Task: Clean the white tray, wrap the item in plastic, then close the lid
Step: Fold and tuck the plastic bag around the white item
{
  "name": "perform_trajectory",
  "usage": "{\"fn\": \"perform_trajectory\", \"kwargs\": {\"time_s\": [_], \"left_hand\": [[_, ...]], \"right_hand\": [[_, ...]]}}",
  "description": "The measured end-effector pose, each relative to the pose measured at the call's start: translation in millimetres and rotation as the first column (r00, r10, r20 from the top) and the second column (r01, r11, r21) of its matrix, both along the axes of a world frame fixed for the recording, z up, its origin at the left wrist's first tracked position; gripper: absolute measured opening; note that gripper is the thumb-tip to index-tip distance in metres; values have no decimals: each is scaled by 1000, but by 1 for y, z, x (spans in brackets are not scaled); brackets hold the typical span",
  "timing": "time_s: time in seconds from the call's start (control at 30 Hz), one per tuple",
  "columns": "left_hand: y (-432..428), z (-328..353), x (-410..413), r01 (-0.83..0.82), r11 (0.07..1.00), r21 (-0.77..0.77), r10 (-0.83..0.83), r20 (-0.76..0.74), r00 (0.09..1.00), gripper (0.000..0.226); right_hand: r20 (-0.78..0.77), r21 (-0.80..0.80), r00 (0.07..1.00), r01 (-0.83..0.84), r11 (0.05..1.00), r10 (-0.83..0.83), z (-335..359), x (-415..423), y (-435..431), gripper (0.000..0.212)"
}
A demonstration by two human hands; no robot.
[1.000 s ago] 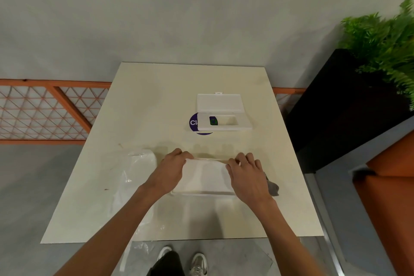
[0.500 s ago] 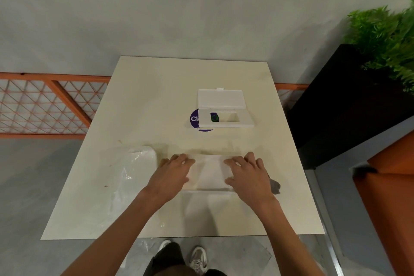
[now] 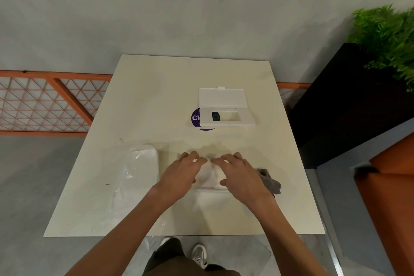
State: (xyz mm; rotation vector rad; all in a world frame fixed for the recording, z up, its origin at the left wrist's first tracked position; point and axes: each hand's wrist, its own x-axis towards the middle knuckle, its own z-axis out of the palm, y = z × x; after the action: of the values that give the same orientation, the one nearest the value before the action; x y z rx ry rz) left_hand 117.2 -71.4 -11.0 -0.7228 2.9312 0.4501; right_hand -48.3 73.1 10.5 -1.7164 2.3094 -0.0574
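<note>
A: Head view. Where's the white tray [image 3: 210, 180]?
B: Near edge of the cream tabletop [image 3: 156, 101], about 6 o'clock of centre, lying flat, mostly under both hands.
A: Hands?
B: Left hand [image 3: 182, 173] palm down on the tray's left part, fingers [image 3: 194, 157] spread and flat, not curled round anything. Right hand [image 3: 240, 173] same on the right part, fingers splayed, pressing, no grasp. Fingertips nearly meet at the tray's far edge.
A: Plastic?
B: Clear plastic sheet [image 3: 134, 172] at 9 o'clock of the tray, crumpled on the tabletop, near edge hanging over. Can't tell if it covers the tray.
A: Other stuff?
B: Grey cloth [image 3: 270, 180] at 3 o'clock, just beside the right wrist. White lidded box [image 3: 226, 116] at 12 o'clock, well apart, lid open away from the person, over a purple round sticker [image 3: 196, 119].
</note>
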Motion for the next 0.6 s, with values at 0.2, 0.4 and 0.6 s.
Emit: {"fn": "perform_trajectory", "kwargs": {"time_s": [0.2, 0.4, 0.6], "left_hand": [[1, -9, -6, -36, 986, 165, 30, 39, 999, 90], [-2, -19, -10, -55, 986, 160, 54, 11, 998, 91], [-4, -8, -5, -105, 966, 237, 118, -42, 992, 79]], "right_hand": [[109, 77, 994, 7, 997, -16, -10, 1, -8, 87], [43, 105, 999, 23, 994, -28, -17, 3, -16, 92], [124, 80, 992, 29, 996, -39, -16, -5, -22, 90]]}}
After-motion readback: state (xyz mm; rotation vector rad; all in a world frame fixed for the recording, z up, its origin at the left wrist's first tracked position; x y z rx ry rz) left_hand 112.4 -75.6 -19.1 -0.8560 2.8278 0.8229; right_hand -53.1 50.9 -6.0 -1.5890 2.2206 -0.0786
